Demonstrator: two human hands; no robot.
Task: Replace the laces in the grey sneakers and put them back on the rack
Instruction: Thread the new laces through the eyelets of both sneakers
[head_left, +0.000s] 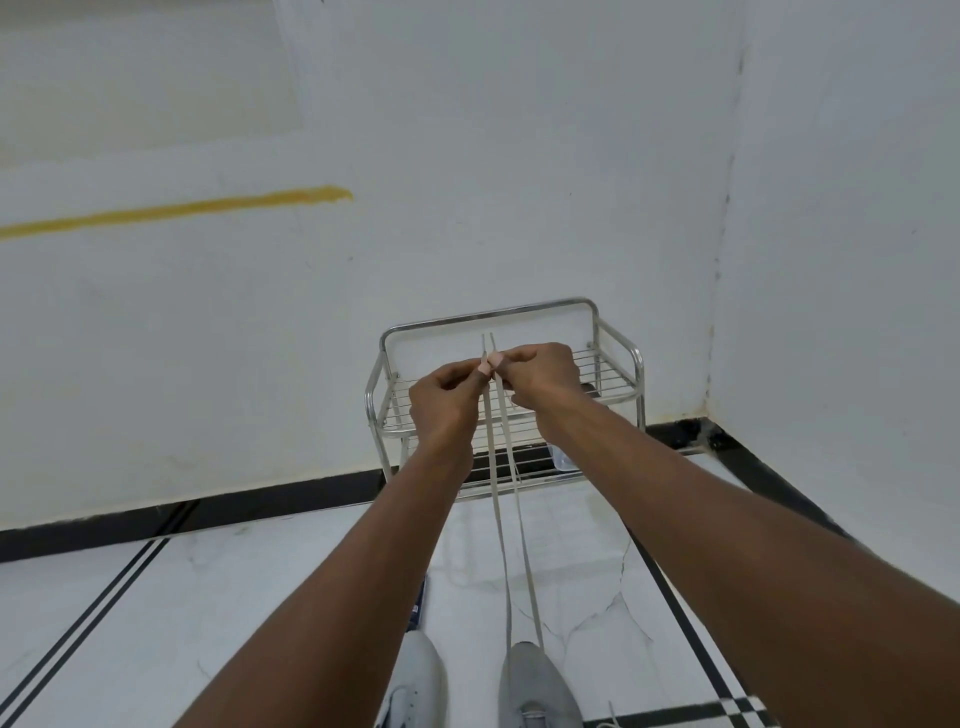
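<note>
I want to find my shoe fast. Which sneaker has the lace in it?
Look at the metal rack against the white wall, then come down the marble floor to the two sneakers at the bottom edge. It is the darker grey sneaker on the right. Two lace strands rise from it; the paler sneaker has none.

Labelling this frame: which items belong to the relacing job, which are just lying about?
Job:
left hand and right hand, pinching the lace ends
two grey sneakers
metal rack

Lying about:
clear plastic item on lower shelf
loose lace on floor
</note>
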